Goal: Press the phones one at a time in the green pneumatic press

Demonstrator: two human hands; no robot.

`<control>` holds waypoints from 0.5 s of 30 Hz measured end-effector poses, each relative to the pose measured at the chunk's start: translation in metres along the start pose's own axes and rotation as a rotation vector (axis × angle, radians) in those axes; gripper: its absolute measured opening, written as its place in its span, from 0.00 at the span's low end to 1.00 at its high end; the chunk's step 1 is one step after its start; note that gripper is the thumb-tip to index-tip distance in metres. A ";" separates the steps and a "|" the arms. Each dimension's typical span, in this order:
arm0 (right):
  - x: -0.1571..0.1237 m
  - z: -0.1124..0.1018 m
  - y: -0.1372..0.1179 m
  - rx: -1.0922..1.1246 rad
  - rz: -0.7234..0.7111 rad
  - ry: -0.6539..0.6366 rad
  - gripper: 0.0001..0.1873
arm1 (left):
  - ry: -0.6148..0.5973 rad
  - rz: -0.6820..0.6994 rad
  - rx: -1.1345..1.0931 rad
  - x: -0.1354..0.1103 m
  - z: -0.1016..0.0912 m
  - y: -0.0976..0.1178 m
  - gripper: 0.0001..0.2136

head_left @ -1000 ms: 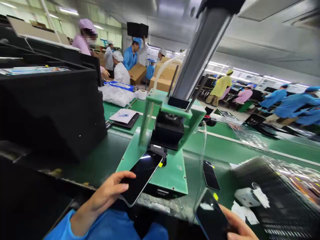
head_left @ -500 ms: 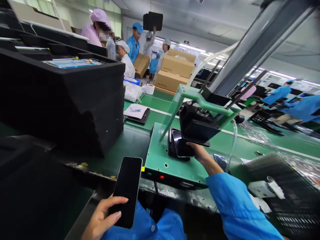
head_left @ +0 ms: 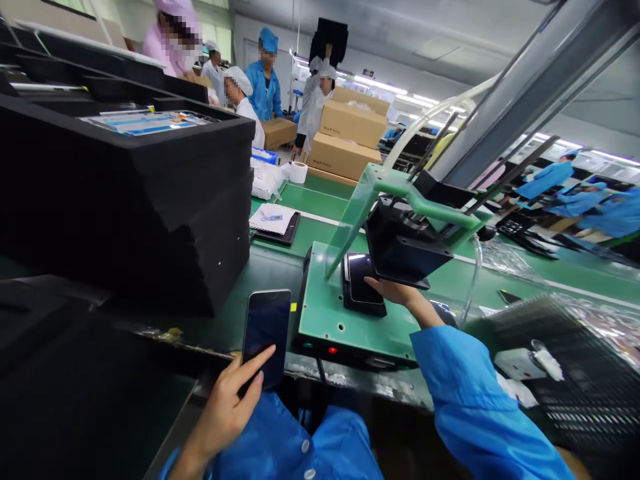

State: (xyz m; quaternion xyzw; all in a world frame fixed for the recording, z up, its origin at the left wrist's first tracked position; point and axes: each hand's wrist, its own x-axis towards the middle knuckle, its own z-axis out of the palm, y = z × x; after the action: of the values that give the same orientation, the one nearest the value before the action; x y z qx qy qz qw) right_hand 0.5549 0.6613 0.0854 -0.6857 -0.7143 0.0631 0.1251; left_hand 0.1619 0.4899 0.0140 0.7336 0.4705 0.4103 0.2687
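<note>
My left hand (head_left: 235, 400) grips a dark phone (head_left: 267, 332) upright near the table's front edge, fingers wrapped round its lower half. My right hand (head_left: 395, 292) reaches under the black press head (head_left: 405, 250) of a green fixture (head_left: 325, 320). Its fingers lie on the right edge of a second phone (head_left: 363, 287) that sits in the fixture's black nest. Most of that hand's fingers are hidden by the press head. A red light glows on the fixture's front.
A tall stack of black foam trays (head_left: 125, 193) stands at the left. A black ribbed tray (head_left: 565, 373) lies at the right, a white tape roll (head_left: 525, 363) beside it. Several workers and cardboard boxes (head_left: 345, 140) are behind the green conveyor belt (head_left: 300, 200).
My left hand has tilted its phone upright and brought it closer to the fixture. The right hand has set the second phone down flatter into the nest.
</note>
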 end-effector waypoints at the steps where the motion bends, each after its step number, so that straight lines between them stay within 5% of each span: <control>1: -0.001 0.000 -0.005 -0.049 -0.015 -0.015 0.09 | 0.043 0.067 0.101 0.011 0.006 0.002 0.20; 4: -0.014 -0.004 -0.014 -0.241 -0.066 -0.085 0.14 | 0.127 0.266 0.427 0.040 0.026 0.005 0.30; 7: -0.045 -0.010 -0.001 -0.276 -0.146 -0.145 0.20 | 0.084 0.349 0.665 0.061 0.043 0.003 0.40; 12: -0.126 -0.012 0.063 -0.079 -0.353 -0.129 0.24 | -0.182 0.241 0.700 0.078 0.062 0.001 0.38; 15: -0.169 0.001 0.090 -0.026 -0.467 -0.059 0.32 | -0.237 0.111 0.590 0.084 0.071 0.007 0.35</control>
State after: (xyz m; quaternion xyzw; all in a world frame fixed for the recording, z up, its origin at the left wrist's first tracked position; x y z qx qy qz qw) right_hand 0.6460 0.4974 0.0456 -0.5011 -0.8577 0.0433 0.1067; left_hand 0.2445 0.5628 0.0116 0.8469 0.4941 0.1819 0.0746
